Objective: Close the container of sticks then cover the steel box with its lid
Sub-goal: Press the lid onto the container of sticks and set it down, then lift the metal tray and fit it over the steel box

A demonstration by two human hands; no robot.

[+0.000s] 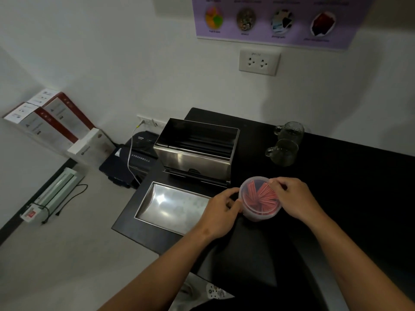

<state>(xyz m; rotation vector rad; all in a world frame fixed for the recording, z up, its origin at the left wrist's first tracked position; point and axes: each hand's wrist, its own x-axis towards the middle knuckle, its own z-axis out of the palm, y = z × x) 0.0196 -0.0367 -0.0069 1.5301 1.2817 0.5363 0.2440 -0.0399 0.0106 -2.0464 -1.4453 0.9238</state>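
A round clear plastic container [258, 199] with red sticks inside stands on the black table [348, 187]. A clear lid lies on top of it. My left hand [221, 212] grips its left side. My right hand [294, 198] presses its fingers on the lid's right rim. Behind the container stands the open steel box [195, 151], with dark rods inside. The box's flat steel lid [173, 205] lies on the table to the left of my left hand, its inner side up.
Two glass mugs [285, 142] stand at the back right of the table. On the floor to the left are a black shredder [132, 158], white cartons [49, 117] and a laminator [56, 191] with a cable. The table's left edge is close to the steel lid.
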